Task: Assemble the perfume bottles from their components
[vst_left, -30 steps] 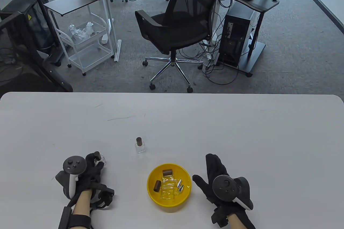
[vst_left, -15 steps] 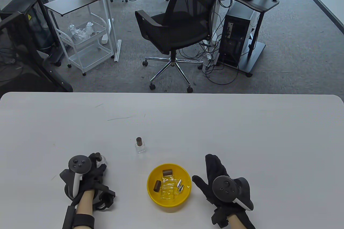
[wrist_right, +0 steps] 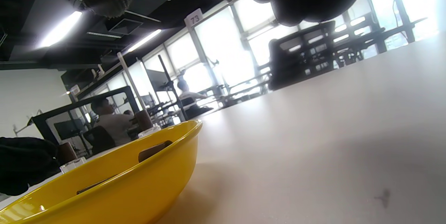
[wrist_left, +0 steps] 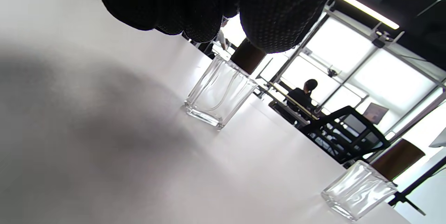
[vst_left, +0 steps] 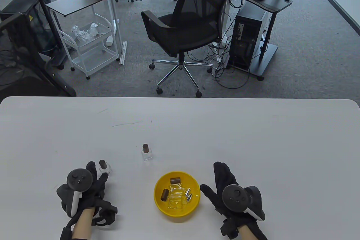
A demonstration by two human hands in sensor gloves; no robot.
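Since the earlier frame, the left hand (vst_left: 84, 188) has released the capped bottle (vst_left: 104, 167) and drawn back; its fingers are now apart, just behind the glass. That bottle stands upright on the bench (vst_left: 253, 138), left of a second capped bottle (vst_left: 146, 152). The right hand (vst_left: 229, 188) lies flat, fingers spread, beside the yellow bowl (vst_left: 160, 207) holding the remaining components. Risk: a withdrawing fingertip could clip the cap and topple the bottle, or the right hand could nudge the bowl.
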